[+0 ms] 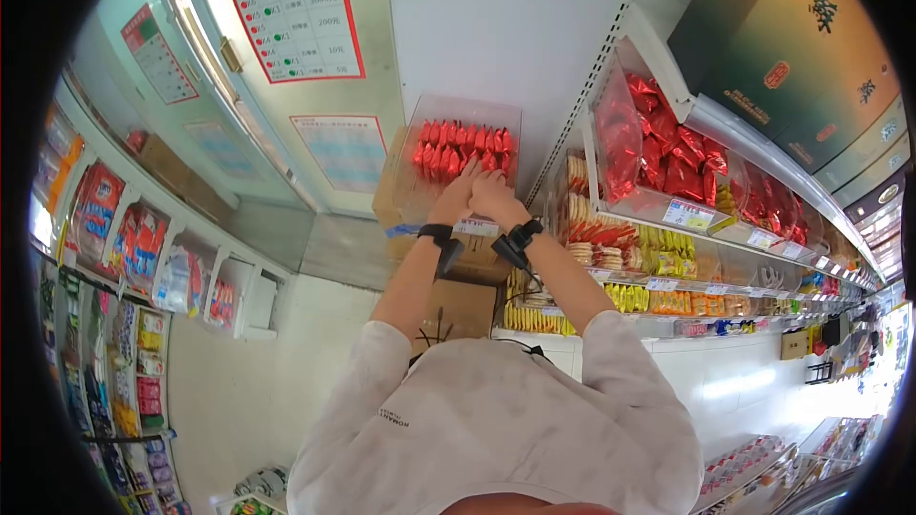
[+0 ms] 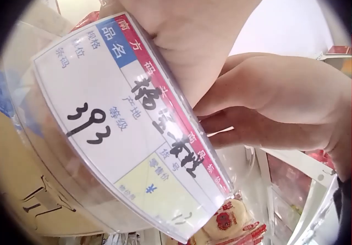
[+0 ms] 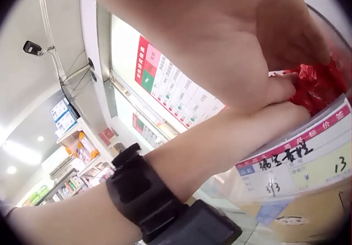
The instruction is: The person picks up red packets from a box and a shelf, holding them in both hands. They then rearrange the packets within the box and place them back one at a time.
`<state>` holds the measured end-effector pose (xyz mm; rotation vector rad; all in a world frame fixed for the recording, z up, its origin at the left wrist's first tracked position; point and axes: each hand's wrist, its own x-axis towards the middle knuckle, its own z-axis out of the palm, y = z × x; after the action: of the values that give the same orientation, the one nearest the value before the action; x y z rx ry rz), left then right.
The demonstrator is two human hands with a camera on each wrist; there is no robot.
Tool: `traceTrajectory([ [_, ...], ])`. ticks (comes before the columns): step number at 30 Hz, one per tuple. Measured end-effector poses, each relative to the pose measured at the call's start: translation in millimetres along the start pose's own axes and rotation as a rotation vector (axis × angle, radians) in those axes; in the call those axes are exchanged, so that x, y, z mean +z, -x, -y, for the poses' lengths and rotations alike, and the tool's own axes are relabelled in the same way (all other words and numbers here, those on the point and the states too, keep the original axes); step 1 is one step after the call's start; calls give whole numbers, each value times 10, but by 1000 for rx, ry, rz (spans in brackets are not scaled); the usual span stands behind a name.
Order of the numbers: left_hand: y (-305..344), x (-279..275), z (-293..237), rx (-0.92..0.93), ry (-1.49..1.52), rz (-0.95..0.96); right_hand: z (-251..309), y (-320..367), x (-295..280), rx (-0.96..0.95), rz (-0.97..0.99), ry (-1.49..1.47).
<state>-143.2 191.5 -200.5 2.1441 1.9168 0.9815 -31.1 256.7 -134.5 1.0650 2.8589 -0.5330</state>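
Note:
Red foil packets stand upright in close rows inside a clear plastic bin. Both hands meet at the bin's near side. The left hand reaches in over the front wall; in the right wrist view its thumb and finger close on a red foil packet. Beside and partly across it, the right hand bends down into the bin, its palm large in the right wrist view. The right fingertips are hidden, so I cannot tell whether they grip a packet. A handwritten price label fronts the bin.
Cardboard boxes support the bin. Shelving on the right holds a tub of larger red packets and rows of yellow packets. A white wall panel rises behind; a glass door with posters is left.

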Motion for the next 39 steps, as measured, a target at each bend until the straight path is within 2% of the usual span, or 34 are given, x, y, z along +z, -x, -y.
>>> traceTrajectory([
  [2, -28, 8, -8, -149, 100, -151, -67, -89, 16, 2, 20, -82],
  [4, 6, -198, -372, -306, 169, -215, -264, -527, 77, -123, 211, -126],
  [5, 49, 30, -79, -163, 54, -277, -346, -568, 216, -178, 322, -160],
  [6, 151, 77, -88, -161, 65, -214, -280, -366, 286, -122, 150, -94],
  [8, 84, -67, -118, -127, 63, -121, 73, 60, 32, -24, -233, 59],
  [9, 104, -115, -218, -207, 146, -156, 113, 184, -38, -142, -377, 231],
  [11, 111, 87, 39, -224, 156, -118, 163, 89, -88, -83, -202, 53],
  [12, 103, 128, 83, -170, 101, -119, 163, 36, -53, -52, -106, -40],
  [14, 88, 218, 182, -63, -10, -130, 102, -41, 21, -6, -89, -65],
  [16, 4, 40, -31, 132, -263, -234, 26, -160, 21, 37, -108, -88],
  [19, -25, -61, -255, -279, -46, -320, -127, -315, -155, -80, 140, -180],
  [22, -11, -339, -639, -473, -83, -365, -90, -232, -180, -97, -163, -313],
  [23, -9, -265, -568, -442, -145, -423, -20, -129, -246, -96, -291, -354],
  [26, -5, -255, -538, -443, -138, -327, -207, -530, 23, -389, -383, -484],
  [29, -22, -235, -507, -447, -144, -338, -146, -539, -127, -255, -237, -178],
  [33, -31, -229, -526, -484, -195, -364, -188, -587, -99, -163, -197, 3],
  [37, 39, -184, -519, -486, -214, -354, -117, -540, -80, -154, -261, 46],
  [39, 7, -232, -525, -473, -223, -370, -39, -581, -128, -265, -379, -23],
])
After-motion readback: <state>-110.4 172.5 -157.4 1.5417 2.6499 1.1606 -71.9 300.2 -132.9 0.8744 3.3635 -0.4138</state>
